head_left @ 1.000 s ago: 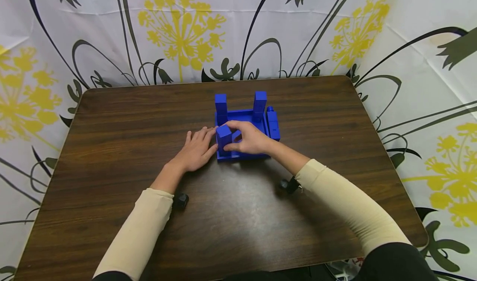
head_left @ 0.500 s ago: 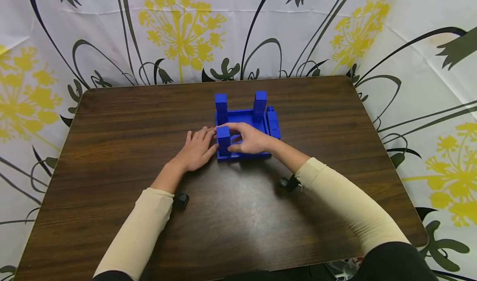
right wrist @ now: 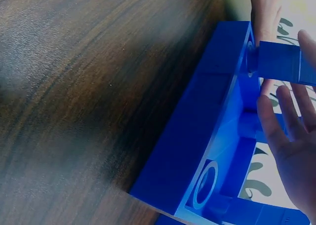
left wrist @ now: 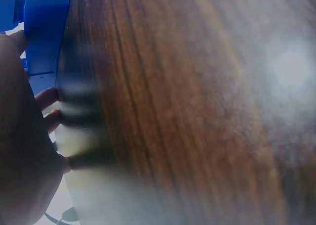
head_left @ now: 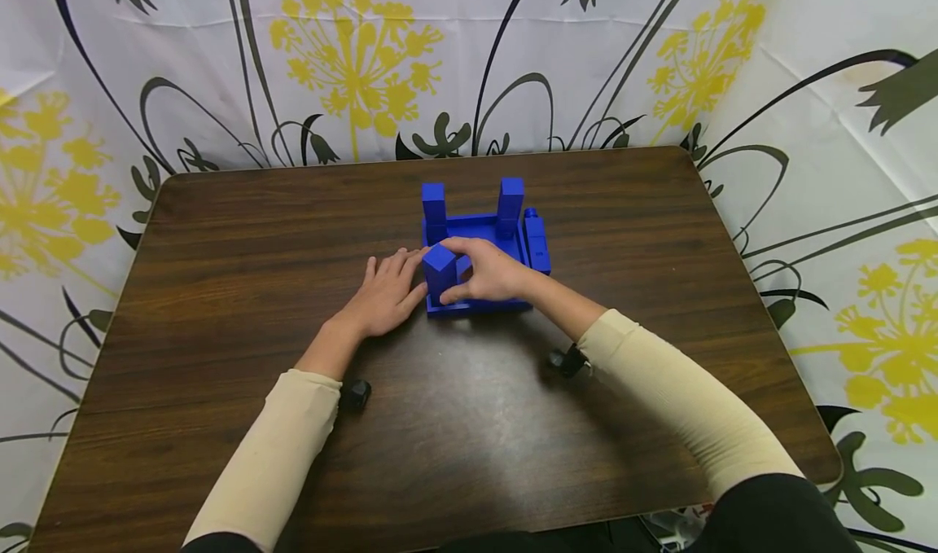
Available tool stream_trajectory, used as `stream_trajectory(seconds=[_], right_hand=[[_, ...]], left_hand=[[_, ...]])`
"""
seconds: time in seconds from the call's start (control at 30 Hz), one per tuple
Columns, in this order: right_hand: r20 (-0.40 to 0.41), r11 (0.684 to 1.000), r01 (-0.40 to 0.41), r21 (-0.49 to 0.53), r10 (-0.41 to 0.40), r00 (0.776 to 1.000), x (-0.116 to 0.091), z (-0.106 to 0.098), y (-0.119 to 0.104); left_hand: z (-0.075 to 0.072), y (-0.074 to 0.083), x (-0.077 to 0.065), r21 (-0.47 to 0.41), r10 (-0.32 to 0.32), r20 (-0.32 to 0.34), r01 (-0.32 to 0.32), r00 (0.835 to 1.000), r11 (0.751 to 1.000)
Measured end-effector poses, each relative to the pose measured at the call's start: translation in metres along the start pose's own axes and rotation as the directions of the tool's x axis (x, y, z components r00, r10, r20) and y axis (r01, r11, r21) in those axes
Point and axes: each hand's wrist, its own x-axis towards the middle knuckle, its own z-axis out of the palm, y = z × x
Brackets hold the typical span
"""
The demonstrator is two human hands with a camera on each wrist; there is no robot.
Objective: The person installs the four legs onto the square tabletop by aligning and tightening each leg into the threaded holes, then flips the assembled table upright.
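A blue plastic tray-like frame rests on the table, looking like a small upturned table. Blue square legs stand upright at its far left and far right corners. At the near left corner, my right hand pinches another blue leg between thumb and fingers. In the right wrist view, a narrower neck shows between this leg and its corner. The near right corner has a bare round socket. My left hand lies flat, fingers and thumb against the frame's left side.
A loose blue leg with a round knob at one end lies along the frame's right side. Brown wood-grain table surrounds the frame. A flower-patterned curtain hangs behind the table's far edge.
The near left leg has turned about its upright axis, its top now set cornerwise. My right fingers and thumb have shifted around it. The left hand and frame stay in place.
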Motion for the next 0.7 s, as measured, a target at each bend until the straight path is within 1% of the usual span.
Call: stream_trajectory(seconds=[0.13,0.37,0.57,0.7], right_hand=[[0.001,1.0,0.008,0.019,-0.008,1.0,0.0007,-0.0004,-0.0006],[-0.036,1.0,0.022,0.006,-0.022,0.999,0.0007,0.003,0.0002],[-0.009,1.0,0.026,-0.01,-0.026,1.0,0.0003,0.0025,0.0006],[-0.006,0.998,0.046,-0.043,-0.046,0.999,-0.0003,0.0021,0.0002]], left_hand=[[-0.0014,0.0015,-0.0008,0.001,0.004,-0.001,-0.004,1.0,1.0],[-0.0023,0.0021,-0.0014,-0.003,0.002,-0.005,-0.002,1.0,1.0],[-0.0011,0.0017,-0.0009,-0.011,0.003,-0.013,-0.003,1.0,1.0],[-0.0003,0.0011,-0.0003,-0.023,0.007,-0.015,-0.007,1.0,1.0]])
